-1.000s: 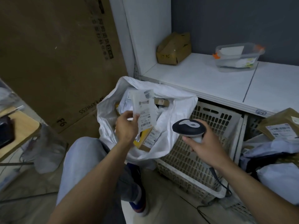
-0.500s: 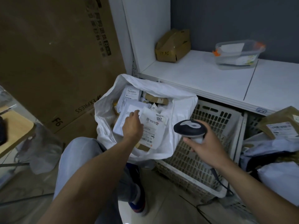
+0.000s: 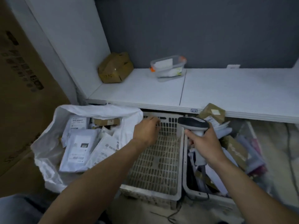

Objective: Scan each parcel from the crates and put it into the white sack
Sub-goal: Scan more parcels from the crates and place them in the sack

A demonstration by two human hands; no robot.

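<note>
The loosely curled, empty left hand may bump the grey barcode scanner, gripped by the right hand, when reaching for the piled brown and white parcels.

The white sack is thin crinkled plastic with a faint sheen. The mailers in it are smooth white plastic film, slightly glossy, with matt paper labels. The small brown box among them is matt cardboard. The left crate is perforated hard plastic, off-white, dull and discoloured; the right crate is the same plastic. The scanner is hard plastic with a dark glossy top and a pale matt handle. The kraft parcel is brown matt paper. The shelf is white, smooth and matt. The shelf box is creased matt cardboard. The tub is clear glossy plastic with orange clips. The big carton is printed matt cardboard. The wall is dark grey and matt.
</note>
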